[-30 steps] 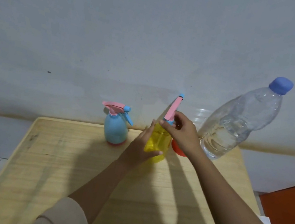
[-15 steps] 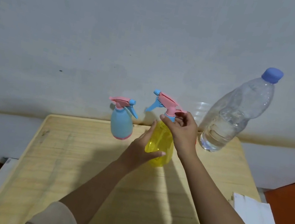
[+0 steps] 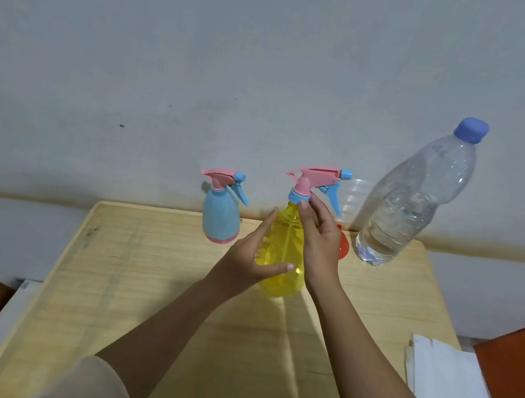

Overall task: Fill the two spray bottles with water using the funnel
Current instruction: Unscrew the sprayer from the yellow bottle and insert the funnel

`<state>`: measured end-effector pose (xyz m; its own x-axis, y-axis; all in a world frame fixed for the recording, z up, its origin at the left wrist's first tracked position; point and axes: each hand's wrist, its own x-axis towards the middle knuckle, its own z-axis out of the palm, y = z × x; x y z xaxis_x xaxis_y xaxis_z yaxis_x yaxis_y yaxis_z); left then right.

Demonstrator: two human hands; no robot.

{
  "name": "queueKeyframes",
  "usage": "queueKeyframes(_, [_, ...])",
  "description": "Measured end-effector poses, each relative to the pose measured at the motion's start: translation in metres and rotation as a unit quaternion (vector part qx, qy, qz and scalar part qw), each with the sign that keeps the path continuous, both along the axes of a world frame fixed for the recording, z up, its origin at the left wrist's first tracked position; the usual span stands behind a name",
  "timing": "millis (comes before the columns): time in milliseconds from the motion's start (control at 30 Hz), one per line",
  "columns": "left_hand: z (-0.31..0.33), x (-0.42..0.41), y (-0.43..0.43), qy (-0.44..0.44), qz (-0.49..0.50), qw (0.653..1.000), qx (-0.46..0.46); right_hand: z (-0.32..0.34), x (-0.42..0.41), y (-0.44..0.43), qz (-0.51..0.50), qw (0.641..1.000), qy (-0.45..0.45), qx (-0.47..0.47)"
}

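A yellow spray bottle [image 3: 287, 234] stands on the wooden table [image 3: 142, 283] near the wall. My left hand [image 3: 249, 259] grips its body. My right hand [image 3: 318, 239] pinches the blue collar under its pink spray head [image 3: 318, 177], whose nozzle points right. A blue spray bottle [image 3: 221, 214] with a pink head stands to the left. A red funnel [image 3: 343, 245] shows partly behind my right hand. A large clear water bottle [image 3: 413, 203] with a blue cap, about a third full, stands at the right.
A clear plastic cup [image 3: 357, 197] stands by the wall behind the funnel. White papers [image 3: 450, 397] and an orange surface [image 3: 521, 367] lie off the table's right edge. The wall runs just behind the table.
The yellow bottle's spray head has turned round under my right hand: its nozzle pointed away, then left, and now points right. My left hand has kept its hold on the body.
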<state>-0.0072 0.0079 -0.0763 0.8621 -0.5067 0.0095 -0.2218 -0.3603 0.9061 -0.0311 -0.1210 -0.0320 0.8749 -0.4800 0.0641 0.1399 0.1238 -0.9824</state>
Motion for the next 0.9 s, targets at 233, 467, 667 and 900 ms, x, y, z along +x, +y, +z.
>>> queueKeyframes(233, [-0.005, 0.0, 0.016, -0.008, -0.004, 1.0, 0.029, 0.015, 0.014, 0.005, -0.017, 0.998, 0.01, -0.064])
queueKeyframes(467, [-0.024, 0.002, 0.026, 0.018, 0.054, 0.998, 0.012, 0.071, 0.039, -0.024, -0.038, 0.999, -0.034, -0.012])
queueKeyframes(667, [-0.036, 0.012, 0.032, -0.023, 0.123, 0.992, 0.003, 0.087, 0.044, -0.047, -0.054, 0.996, -0.053, -0.038])
queueKeyframes(900, [-0.054, 0.004, 0.038, -0.053, 0.138, 0.989, 0.002, -0.031, 0.029, -0.037, 0.036, 0.95, 0.23, -0.208])
